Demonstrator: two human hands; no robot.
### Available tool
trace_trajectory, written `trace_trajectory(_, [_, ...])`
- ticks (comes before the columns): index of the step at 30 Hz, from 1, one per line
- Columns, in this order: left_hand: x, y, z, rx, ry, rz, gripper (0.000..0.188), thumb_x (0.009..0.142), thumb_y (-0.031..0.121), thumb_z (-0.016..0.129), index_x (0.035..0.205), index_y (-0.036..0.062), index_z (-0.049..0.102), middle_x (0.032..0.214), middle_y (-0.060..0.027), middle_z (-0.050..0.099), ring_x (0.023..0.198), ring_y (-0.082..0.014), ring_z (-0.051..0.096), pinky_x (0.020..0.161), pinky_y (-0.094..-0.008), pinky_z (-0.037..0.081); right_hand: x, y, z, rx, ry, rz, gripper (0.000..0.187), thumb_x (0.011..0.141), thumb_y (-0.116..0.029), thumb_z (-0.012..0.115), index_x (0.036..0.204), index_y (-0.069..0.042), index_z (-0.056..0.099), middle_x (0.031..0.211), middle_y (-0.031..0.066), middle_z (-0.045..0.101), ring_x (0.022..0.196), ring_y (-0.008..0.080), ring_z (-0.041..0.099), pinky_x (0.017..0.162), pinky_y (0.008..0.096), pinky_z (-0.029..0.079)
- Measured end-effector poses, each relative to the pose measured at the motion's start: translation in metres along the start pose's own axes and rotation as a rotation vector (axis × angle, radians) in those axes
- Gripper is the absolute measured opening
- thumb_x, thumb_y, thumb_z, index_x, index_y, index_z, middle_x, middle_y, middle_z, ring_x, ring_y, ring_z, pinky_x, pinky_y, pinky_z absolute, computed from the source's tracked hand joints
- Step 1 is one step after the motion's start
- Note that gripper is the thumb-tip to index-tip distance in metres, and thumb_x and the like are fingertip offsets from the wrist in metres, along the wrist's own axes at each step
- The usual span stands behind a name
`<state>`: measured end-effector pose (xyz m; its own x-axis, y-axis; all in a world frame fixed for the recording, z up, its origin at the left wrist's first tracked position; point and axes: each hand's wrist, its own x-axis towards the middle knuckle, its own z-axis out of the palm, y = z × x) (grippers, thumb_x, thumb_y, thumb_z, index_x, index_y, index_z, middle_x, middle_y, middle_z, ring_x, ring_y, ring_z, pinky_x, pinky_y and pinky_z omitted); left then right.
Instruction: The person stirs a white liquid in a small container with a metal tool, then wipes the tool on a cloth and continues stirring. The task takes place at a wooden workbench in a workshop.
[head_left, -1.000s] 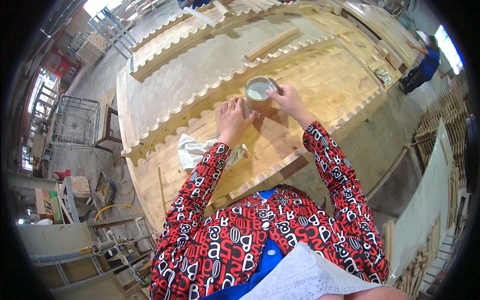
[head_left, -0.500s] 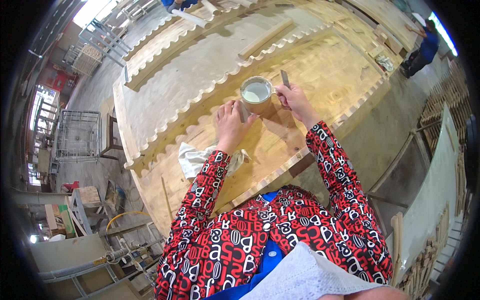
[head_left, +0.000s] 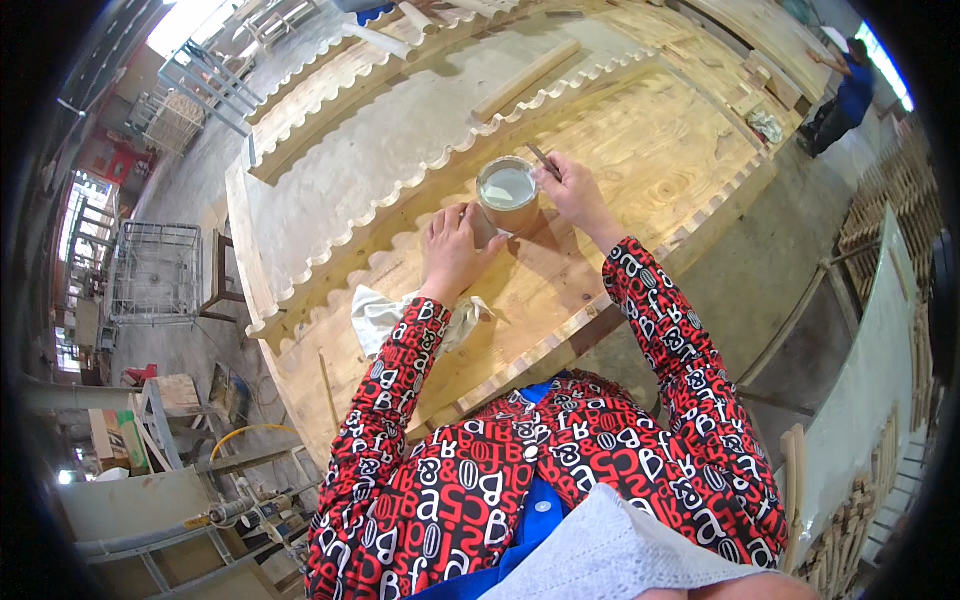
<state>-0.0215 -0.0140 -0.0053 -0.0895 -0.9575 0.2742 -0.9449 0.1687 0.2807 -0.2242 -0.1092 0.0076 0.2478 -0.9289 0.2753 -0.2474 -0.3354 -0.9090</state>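
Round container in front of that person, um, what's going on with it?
The right hand grips a thin, dark flat tool beside the rim of the round container, which has pale stuff in it. The left hand is at the container's near left side, by a greyish flat piece; whether it grips that piece is unclear. A whitish cloth lies on the wooden panel. Farther off, at the right, stands another person in blue.

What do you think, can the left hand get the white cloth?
Probably yes: the white cloth lies on the wooden board close to the left hand, its left part bare; only the left sleeve crosses over it.
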Motion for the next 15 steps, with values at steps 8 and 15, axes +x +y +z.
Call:
trace_trajectory(8, [0.007,-0.020,-0.007,0.067,-0.018,0.183,0.073,0.079,0.054,0.068,0.126,-0.0001,0.055,0.126,-0.0136,0.050,0.120,-0.0324,0.044,0.100,-0.0462,0.036,-0.002,0.018,0.009,0.150,-0.047,0.107,0.028,0.096,-0.026,0.056,0.095,0.002,0.058,0.074,0.0117,0.061,0.066,0.0185,0.056,0.062,0.0345,0.046])
trace_trajectory(15, [0.009,-0.033,-0.014,-0.004,-0.145,0.192,0.077,0.075,0.055,0.071,0.126,-0.0005,0.056,0.131,-0.0126,0.047,0.125,-0.0325,0.042,0.104,-0.0459,0.033,0.001,0.015,0.009,0.109,0.134,0.105,0.032,0.095,-0.028,0.059,0.093,0.003,0.062,0.072,0.0076,0.062,0.066,0.0122,0.053,0.060,0.0317,0.045])
